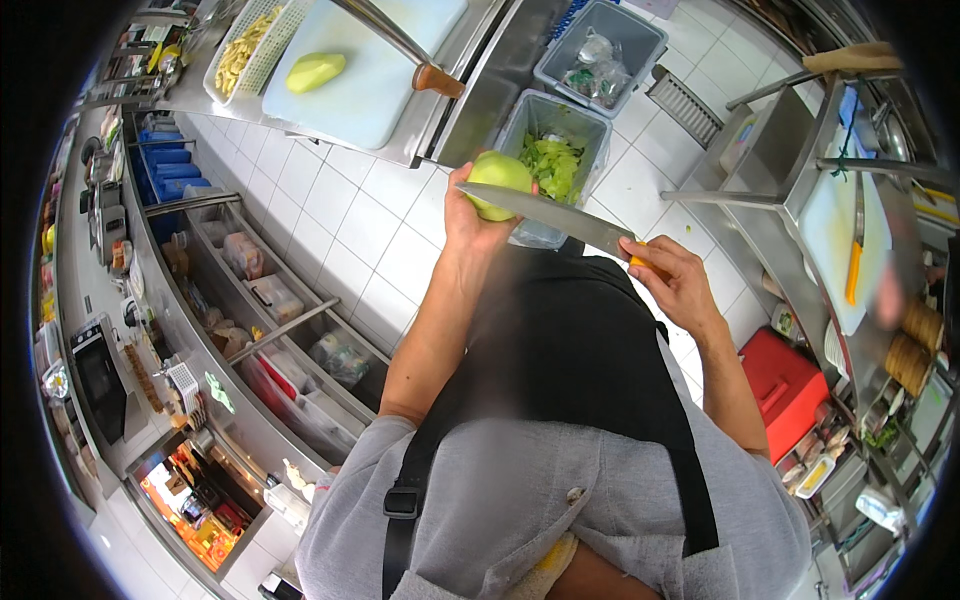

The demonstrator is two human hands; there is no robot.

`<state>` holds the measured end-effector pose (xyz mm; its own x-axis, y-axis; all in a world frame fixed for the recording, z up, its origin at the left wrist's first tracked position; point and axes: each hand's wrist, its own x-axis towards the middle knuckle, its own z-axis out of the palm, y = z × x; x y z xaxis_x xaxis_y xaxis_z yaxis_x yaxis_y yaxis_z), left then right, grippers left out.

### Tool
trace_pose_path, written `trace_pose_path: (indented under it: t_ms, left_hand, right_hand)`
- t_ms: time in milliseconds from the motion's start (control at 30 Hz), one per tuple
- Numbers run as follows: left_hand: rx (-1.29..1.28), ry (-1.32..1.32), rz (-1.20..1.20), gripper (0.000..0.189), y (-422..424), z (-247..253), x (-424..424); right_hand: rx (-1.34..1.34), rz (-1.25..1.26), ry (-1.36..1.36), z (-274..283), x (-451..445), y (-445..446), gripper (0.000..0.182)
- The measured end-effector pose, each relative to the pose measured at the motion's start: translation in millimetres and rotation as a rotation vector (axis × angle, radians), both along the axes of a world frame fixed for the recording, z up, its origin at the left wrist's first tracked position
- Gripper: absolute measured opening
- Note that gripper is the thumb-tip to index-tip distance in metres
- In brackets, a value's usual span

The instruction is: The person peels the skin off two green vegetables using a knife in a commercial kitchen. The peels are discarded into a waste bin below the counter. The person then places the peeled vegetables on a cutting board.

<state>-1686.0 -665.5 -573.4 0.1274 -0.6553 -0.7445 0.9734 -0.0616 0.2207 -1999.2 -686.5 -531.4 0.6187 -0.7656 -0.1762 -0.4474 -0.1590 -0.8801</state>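
Note:
My left hand (pixel 471 214) holds up a light green fruit (pixel 499 171), its fingers wrapped around the side and underneath. My right hand (pixel 675 281) grips the orange handle of a long kitchen knife (pixel 559 215). The blade lies across the front of the fruit, its tip close to my left thumb. Just beyond the fruit stands a grey plastic bin (pixel 525 112) with green peelings (pixel 553 165) inside. On the steel counter, a pale green, peeled-looking fruit (pixel 315 72) rests on a white cutting board (pixel 360 112).
A wooden-handled blade (pixel 439 81) juts over the board's edge, beside a white basket (pixel 259 75) of yellowish pieces. Another grey bin (pixel 637 56) holds plastic bags. At right, a second knife (pixel 853 270) lies on a board above a red box (pixel 780 390). Steel shelving (pixel 285 330) lines the left.

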Motion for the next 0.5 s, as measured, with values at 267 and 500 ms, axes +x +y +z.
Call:
trace_pose_path:
  t_ms: [267,500]
  left_hand:
    - [-0.015,-0.039,0.005,0.055,0.5,-4.4,1.7]
    - [0.003,-0.021,0.017,0.057,-2.2,-1.7,0.5]
  right_hand:
    - [-0.033,-0.003,0.001,2.3,2.8,-2.6,0.038]
    - [-0.043,-0.007,-0.001,-2.4,3.0,-5.5,0.037]
